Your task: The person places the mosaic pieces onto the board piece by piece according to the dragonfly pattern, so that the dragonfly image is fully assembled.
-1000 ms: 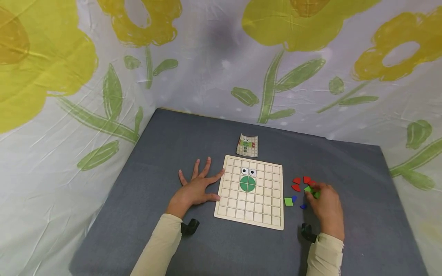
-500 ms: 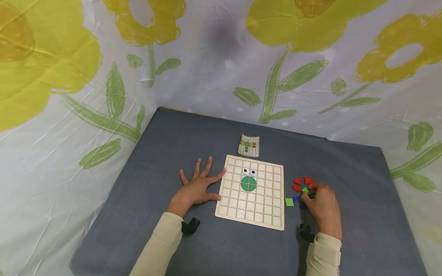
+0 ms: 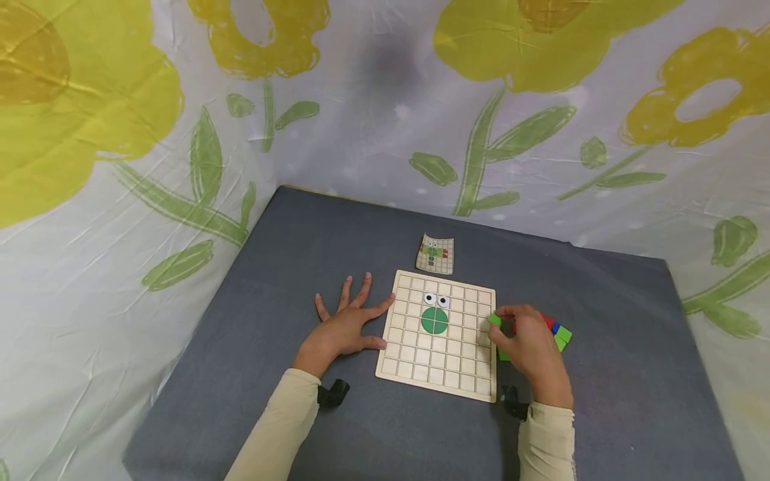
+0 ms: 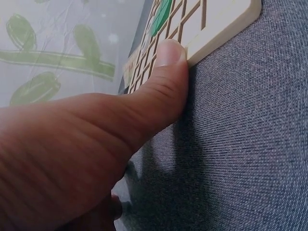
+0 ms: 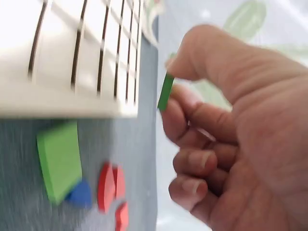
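Observation:
A wooden grid board lies on the grey table, with two eye tiles and a dark green disc of quarter pieces set in its cells. My left hand lies with fingers spread at the board's left edge; in the left wrist view the thumb touches that edge. Between thumb and index finger my right hand pinches a light green tile, held up by the board's right edge. Below it, another light green square lies on the table.
A small picture card with a curled corner lies behind the board. Red pieces and a blue piece lie right of the board, partly behind my right hand in the head view. More green tiles lie further right.
My right hand has lifted a light green tile from the loose pieces and moved left with it to the board's right edge. My left hand stays at the left edge.

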`<state>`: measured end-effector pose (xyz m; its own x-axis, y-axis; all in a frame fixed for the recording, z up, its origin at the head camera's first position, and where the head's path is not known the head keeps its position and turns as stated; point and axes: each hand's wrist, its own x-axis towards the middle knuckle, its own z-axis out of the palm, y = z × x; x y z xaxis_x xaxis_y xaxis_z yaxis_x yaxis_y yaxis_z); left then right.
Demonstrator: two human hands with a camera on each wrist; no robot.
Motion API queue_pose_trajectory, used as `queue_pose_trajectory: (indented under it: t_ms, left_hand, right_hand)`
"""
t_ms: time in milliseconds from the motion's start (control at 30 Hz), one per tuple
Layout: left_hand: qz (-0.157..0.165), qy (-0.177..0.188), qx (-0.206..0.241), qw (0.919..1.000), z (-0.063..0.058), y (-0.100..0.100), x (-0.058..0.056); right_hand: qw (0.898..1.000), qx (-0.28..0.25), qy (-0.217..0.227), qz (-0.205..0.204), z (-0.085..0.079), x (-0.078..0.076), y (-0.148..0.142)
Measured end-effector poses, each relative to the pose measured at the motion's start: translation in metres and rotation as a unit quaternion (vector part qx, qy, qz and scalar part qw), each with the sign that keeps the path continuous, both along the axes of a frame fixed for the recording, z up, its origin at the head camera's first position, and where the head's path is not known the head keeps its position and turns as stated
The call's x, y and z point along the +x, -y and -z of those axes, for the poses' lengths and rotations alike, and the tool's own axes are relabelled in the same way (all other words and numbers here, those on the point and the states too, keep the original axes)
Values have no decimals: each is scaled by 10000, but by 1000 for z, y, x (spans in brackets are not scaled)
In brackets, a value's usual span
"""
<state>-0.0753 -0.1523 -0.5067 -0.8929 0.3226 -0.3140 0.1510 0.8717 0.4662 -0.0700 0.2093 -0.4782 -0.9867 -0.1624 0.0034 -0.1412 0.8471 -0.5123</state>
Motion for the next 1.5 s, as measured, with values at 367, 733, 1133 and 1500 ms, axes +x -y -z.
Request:
queue_pose_trajectory:
  t_ms: [367, 733, 1133, 1500]
  left_hand:
    - [27, -20, -47, 10000, -1, 0, 2]
    - [-30, -64, -23, 10000, 4, -1, 2]
    - [-16, -126, -10, 9999, 1, -1, 4]
    - [-16, -85, 10, 10000, -2, -1, 5]
  right_hand:
    - [9948, -401, -42, -934, 2, -11, 56]
    - [9868, 105, -648, -1480, 10, -22, 95]
    - [9814, 569, -759, -1668, 18, -33, 115]
    - [9810, 757, -452, -1730, 20, -36, 124]
